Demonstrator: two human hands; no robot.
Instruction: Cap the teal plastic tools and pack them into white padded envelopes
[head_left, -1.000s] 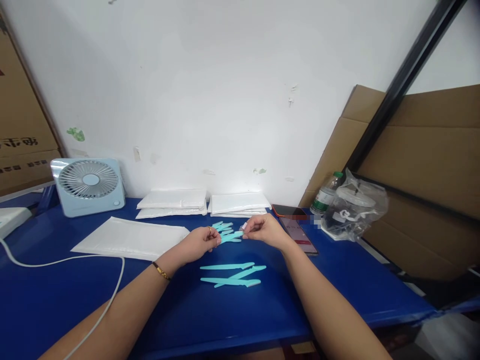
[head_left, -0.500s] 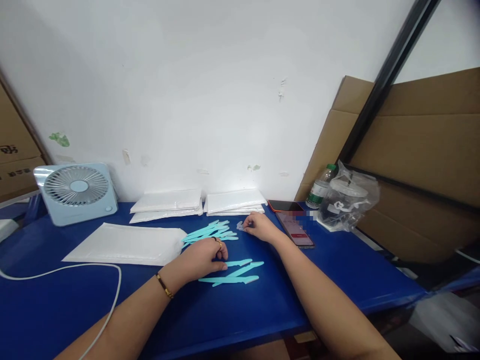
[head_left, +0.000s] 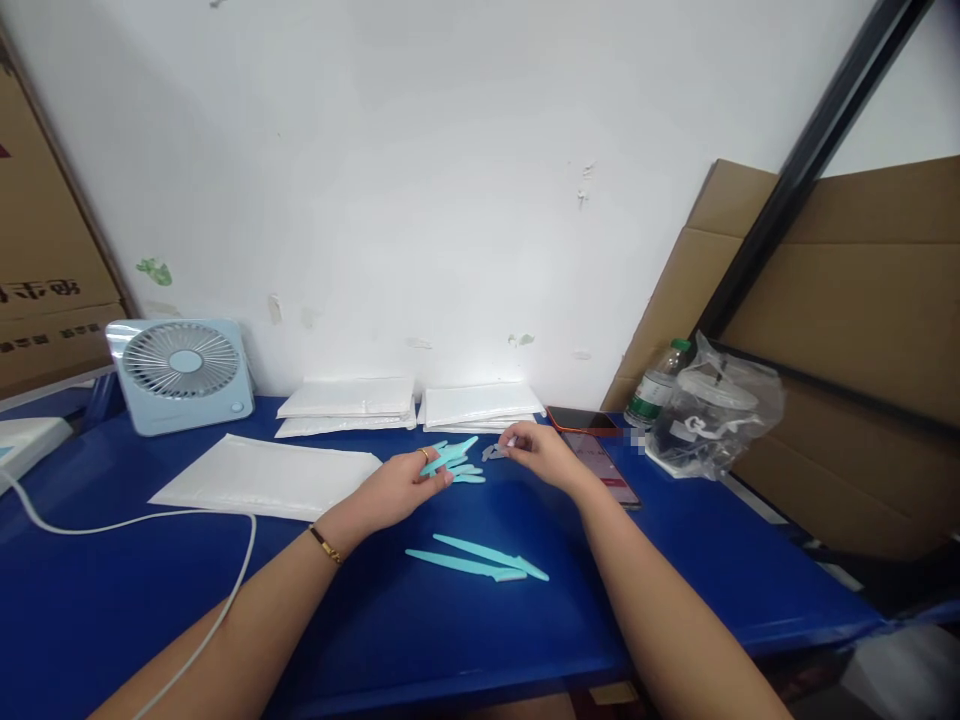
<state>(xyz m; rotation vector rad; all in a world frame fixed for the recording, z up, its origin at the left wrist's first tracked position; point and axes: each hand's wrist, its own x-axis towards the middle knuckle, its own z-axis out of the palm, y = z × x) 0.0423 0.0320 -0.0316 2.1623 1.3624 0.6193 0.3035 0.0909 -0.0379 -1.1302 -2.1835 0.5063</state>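
My left hand (head_left: 390,494) pinches a turquoise eyebrow razor (head_left: 454,455) between thumb and fingers, its blade end pointing up to the right. Behind and under it lie several more turquoise razors (head_left: 469,478), partly hidden by that hand. My right hand (head_left: 546,456) has thumb and fingertips closed on a small whitish piece, which looks like a blade cap (head_left: 512,441). Small translucent caps (head_left: 492,453) lie on the table beside those fingertips. Nearer to me, two loose razors (head_left: 459,565) rest close together on the blue table (head_left: 360,630).
White padded envelopes are stacked in two piles (head_left: 345,398) along the wall; another envelope (head_left: 262,478) lies at left. A fan (head_left: 184,375) and a white cable (head_left: 251,545) are on the left. Phones (head_left: 600,465), a bottle (head_left: 655,390) and a bagged container (head_left: 709,420) stand right.
My left hand has lifted one razor from the front group, leaving two there, lying at changed angles. My right hand stays by the caps and now holds a whitish piece. The view has shifted slightly.
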